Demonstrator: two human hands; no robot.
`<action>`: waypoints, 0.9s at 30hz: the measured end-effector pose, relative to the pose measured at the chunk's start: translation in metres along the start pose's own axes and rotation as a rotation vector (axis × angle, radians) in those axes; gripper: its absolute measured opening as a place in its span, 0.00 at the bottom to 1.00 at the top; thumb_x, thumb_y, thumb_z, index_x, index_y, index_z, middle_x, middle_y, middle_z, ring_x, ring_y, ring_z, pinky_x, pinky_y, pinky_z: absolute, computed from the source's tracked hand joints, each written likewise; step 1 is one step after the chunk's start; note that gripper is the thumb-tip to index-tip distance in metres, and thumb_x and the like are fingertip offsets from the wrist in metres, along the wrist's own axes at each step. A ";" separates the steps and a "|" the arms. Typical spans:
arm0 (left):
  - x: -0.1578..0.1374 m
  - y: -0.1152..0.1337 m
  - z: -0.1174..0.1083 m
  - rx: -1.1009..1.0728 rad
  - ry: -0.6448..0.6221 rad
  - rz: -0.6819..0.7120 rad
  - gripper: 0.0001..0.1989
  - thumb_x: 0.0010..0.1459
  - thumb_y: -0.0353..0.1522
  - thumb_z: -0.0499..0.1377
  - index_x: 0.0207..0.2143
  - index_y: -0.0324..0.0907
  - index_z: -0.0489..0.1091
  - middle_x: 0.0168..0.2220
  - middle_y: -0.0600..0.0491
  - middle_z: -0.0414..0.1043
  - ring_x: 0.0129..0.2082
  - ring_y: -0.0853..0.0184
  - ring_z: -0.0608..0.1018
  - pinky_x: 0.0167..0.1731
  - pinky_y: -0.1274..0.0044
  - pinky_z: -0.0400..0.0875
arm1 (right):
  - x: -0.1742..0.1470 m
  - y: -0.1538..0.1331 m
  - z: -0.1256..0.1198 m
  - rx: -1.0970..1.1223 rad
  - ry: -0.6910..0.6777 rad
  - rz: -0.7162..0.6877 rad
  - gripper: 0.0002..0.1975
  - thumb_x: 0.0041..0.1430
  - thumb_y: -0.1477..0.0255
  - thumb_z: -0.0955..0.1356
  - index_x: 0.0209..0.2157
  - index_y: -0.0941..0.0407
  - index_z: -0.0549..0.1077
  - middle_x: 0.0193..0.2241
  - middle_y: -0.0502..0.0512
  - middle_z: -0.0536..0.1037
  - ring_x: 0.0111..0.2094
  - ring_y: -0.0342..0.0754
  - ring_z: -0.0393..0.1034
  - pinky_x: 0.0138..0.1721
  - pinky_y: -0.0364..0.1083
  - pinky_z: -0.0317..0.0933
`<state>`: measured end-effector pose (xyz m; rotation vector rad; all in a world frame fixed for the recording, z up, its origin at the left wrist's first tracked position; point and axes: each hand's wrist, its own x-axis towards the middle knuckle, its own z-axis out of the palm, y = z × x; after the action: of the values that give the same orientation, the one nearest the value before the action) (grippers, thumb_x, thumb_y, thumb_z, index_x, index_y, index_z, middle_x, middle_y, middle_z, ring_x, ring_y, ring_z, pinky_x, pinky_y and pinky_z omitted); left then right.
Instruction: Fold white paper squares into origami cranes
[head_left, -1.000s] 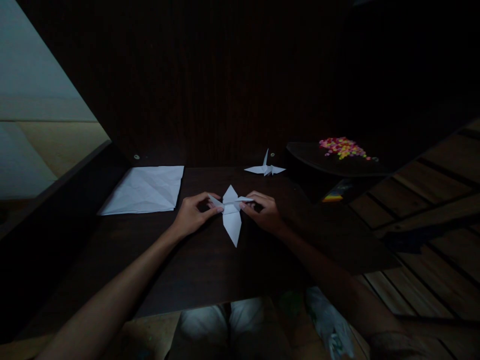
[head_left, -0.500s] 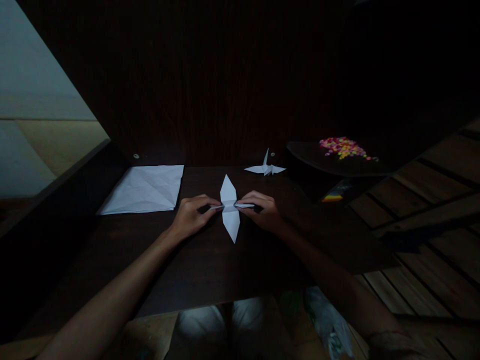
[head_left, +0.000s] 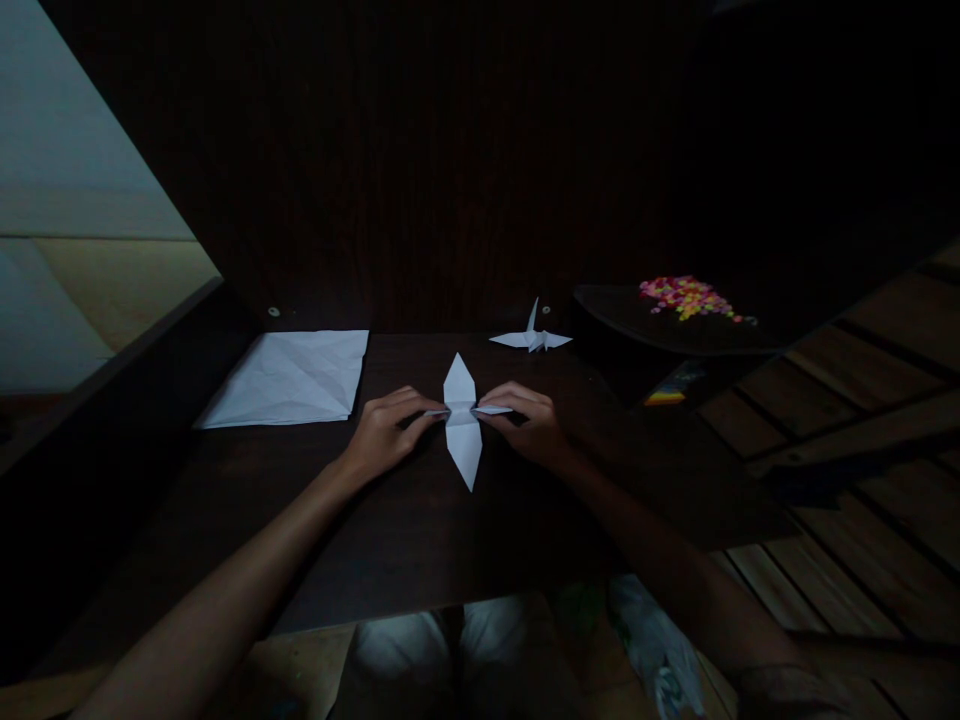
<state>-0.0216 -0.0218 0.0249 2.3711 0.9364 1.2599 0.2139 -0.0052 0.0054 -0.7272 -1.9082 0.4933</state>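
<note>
A white folded paper crane [head_left: 463, 440] is between my hands over the dark desk, its two pointed wings spread, one away from me and one towards me. My left hand [head_left: 388, 428] pinches the narrow point on its left side between thumb and fingers. On the other side, my right hand [head_left: 531, 425] pinches the right narrow point the same way. Behind it, near the back panel, stands a finished-looking white paper crane [head_left: 534, 340] with its neck or tail pointing up.
White creased paper sheets [head_left: 292, 378] lie at the back left of the desk [head_left: 360, 560]. A curved dark shelf [head_left: 607, 310] at the right bears a heap of small colourful pieces [head_left: 690, 296]. A raised side board [head_left: 112, 370] bounds the left. Wooden slats [head_left: 862, 540] show below right.
Both hands keep their pinch on the folded paper crane. It sits very slightly further right and lower in view; nothing else has visibly moved.
</note>
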 end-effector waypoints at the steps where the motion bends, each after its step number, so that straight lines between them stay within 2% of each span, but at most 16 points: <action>1: 0.000 0.000 0.000 -0.004 0.002 0.009 0.07 0.60 0.30 0.57 0.36 0.40 0.75 0.33 0.49 0.77 0.33 0.66 0.77 0.37 0.73 0.72 | 0.000 0.000 0.000 0.000 0.000 0.004 0.04 0.56 0.70 0.70 0.33 0.53 0.78 0.34 0.56 0.79 0.36 0.49 0.74 0.38 0.50 0.68; 11: -0.002 0.001 0.002 0.004 -0.012 0.061 0.07 0.60 0.30 0.57 0.35 0.39 0.75 0.32 0.48 0.77 0.31 0.65 0.76 0.33 0.73 0.71 | -0.002 -0.007 -0.001 -0.076 0.053 -0.066 0.08 0.57 0.75 0.66 0.29 0.53 0.78 0.28 0.55 0.80 0.31 0.48 0.73 0.33 0.49 0.67; 15: 0.000 0.005 0.001 0.015 -0.029 0.093 0.08 0.61 0.31 0.56 0.36 0.40 0.75 0.33 0.48 0.78 0.33 0.65 0.76 0.37 0.71 0.71 | -0.001 -0.006 -0.002 -0.074 0.046 -0.031 0.09 0.57 0.75 0.66 0.29 0.52 0.78 0.29 0.54 0.80 0.31 0.49 0.73 0.35 0.51 0.67; 21: -0.002 0.011 -0.002 0.018 -0.120 0.145 0.10 0.62 0.30 0.53 0.36 0.40 0.74 0.33 0.48 0.77 0.34 0.65 0.76 0.37 0.71 0.71 | 0.003 -0.007 -0.003 -0.008 0.003 0.013 0.04 0.56 0.71 0.69 0.29 0.53 0.77 0.29 0.55 0.79 0.32 0.49 0.73 0.36 0.51 0.67; 27: -0.002 0.014 -0.004 0.020 -0.147 0.144 0.11 0.63 0.30 0.51 0.34 0.39 0.73 0.31 0.48 0.75 0.32 0.65 0.74 0.36 0.72 0.69 | 0.006 -0.012 -0.004 0.030 -0.057 0.072 0.07 0.56 0.67 0.69 0.28 0.55 0.76 0.26 0.54 0.77 0.29 0.47 0.70 0.33 0.48 0.64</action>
<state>-0.0203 -0.0333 0.0338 2.5461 0.7492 1.1107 0.2126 -0.0093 0.0185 -0.7713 -1.9288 0.5926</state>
